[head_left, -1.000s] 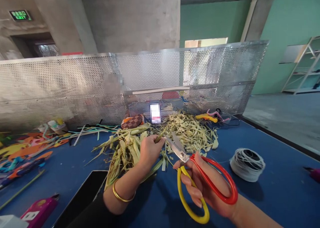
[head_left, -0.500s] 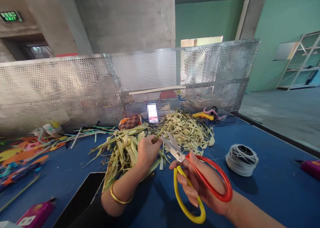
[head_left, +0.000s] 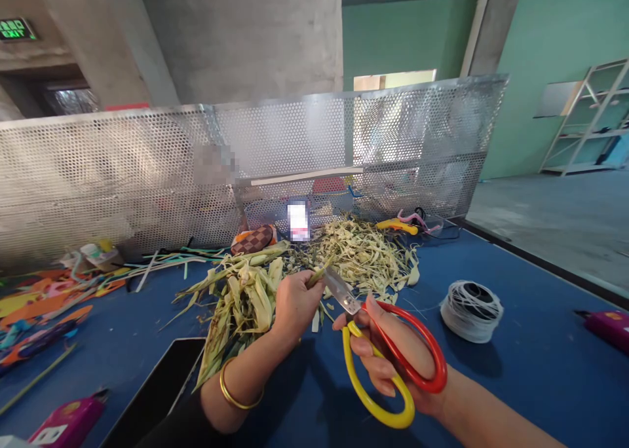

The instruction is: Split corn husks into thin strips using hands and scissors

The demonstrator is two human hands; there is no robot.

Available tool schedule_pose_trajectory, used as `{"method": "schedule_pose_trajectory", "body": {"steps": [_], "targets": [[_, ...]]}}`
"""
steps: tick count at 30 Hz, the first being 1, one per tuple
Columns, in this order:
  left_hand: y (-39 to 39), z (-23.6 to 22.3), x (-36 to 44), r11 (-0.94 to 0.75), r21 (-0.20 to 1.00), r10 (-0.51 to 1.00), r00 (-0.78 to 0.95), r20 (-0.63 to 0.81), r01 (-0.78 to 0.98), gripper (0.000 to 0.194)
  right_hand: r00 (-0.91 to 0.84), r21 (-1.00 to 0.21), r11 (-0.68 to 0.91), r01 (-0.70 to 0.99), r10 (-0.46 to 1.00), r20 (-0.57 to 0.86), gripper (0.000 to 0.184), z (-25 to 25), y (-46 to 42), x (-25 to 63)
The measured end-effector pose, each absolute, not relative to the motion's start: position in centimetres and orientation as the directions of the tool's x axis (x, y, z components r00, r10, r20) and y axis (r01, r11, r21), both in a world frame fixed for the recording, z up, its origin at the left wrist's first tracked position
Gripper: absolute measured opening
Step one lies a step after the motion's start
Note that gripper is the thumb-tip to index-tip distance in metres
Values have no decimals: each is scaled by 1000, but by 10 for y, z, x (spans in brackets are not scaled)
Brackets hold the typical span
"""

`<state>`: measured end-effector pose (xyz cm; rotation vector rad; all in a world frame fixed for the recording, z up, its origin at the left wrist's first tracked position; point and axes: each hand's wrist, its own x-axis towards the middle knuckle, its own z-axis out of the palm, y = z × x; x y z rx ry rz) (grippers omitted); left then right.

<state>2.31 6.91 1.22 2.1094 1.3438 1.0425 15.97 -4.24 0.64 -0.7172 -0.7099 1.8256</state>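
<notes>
My left hand (head_left: 297,304), with a gold bracelet on its wrist, is closed in a pinch on a narrow corn husk strip (head_left: 317,276) that sticks up and to the right. My right hand (head_left: 393,346) is wrapped round scissors (head_left: 348,302) with one red and one yellow handle. Their blades are nearly together and their tips meet the strip just past my left fingers. Left of my left hand lies a heap of long corn husks (head_left: 240,297). Behind the blades spreads a pile of shredded husk pieces (head_left: 363,251).
A roll of white cord (head_left: 472,312) stands at right, with a magenta tool (head_left: 607,327) beyond it. A black tray-like object (head_left: 157,395) and another magenta tool (head_left: 69,420) lie front left. Colourful scraps (head_left: 44,297) cover the far left. A perforated metal screen (head_left: 295,140) borders the back.
The scissor blades have moved from apart to nearly together at the husk strip. My left hand has shifted slightly right, and the whole view has moved a little.
</notes>
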Motion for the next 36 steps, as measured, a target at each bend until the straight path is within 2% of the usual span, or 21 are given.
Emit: {"method": "schedule_pose_trajectory", "body": {"steps": [5,8,10,12,14,16,17,19,20,23,26,31,34,36], "targets": [[73,12,21,-420,724,907,248,340,547,29,-222,-801,-289,-524,955,-199,49,9,-43,159],[71,15,22,-375,796,924,258,281,476,27,-64,-896,-172,-408,985,-160,53,6,-38,163],[69,15,25,-295,872,936,302,182,390,27,65,-969,-95,-227,991,-113,55,4,-33,169],[66,11,28,-165,930,933,358,39,329,27,179,-996,-63,68,983,-50,51,2,-27,176],[65,6,31,-18,947,912,393,-117,321,25,253,-902,-59,428,966,57,43,2,-23,184],[65,2,33,111,945,878,415,-238,307,23,275,-700,-108,706,953,131,36,3,-20,189],[65,1,33,167,944,860,427,-280,284,30,282,-591,-151,792,950,135,36,3,-20,191],[65,3,33,254,943,841,433,-325,213,51,304,-394,-238,888,946,114,39,3,-19,193],[65,5,32,279,944,844,424,-328,175,54,314,-312,-268,912,944,106,40,2,-18,193],[65,15,30,291,954,877,379,-294,68,34,294,-148,-281,948,953,77,35,-3,-16,193],[61,23,29,307,952,862,417,-288,23,16,230,-82,-227,971,973,34,30,-9,-15,193],[47,28,32,325,946,818,499,-285,8,15,119,-54,-114,992,989,92,18,-15,-18,195],[41,30,33,309,950,817,496,-292,51,17,70,-26,-66,997,970,231,13,-14,-20,196],[40,32,33,265,958,823,491,-286,114,18,19,-41,-2,999,907,420,16,-10,-21,197]]}}
